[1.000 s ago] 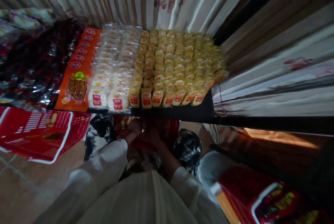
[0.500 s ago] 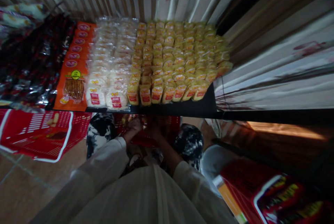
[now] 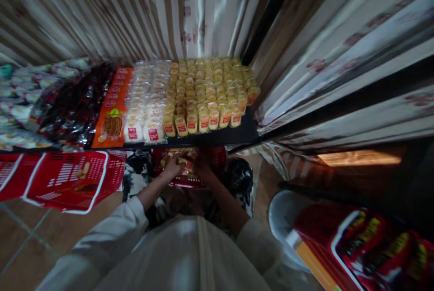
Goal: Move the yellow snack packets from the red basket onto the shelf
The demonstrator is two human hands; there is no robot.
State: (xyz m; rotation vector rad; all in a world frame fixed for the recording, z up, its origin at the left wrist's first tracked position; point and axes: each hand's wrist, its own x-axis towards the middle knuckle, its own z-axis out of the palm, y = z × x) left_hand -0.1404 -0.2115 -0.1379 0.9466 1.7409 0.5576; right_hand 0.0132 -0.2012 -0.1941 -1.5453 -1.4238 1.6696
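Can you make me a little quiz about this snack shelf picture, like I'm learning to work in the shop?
1. True or false: the yellow snack packs fill the right end of the shelf.
2. Where are the left hand and right hand?
A. on top of the shelf
B. down in the red basket under the shelf edge
C. on the striped curtain
3. Fill in: between the white round packs and the dark shiny bags lies a row of ______ packets.

Key
1. True
2. B
3. orange; see the orange packets
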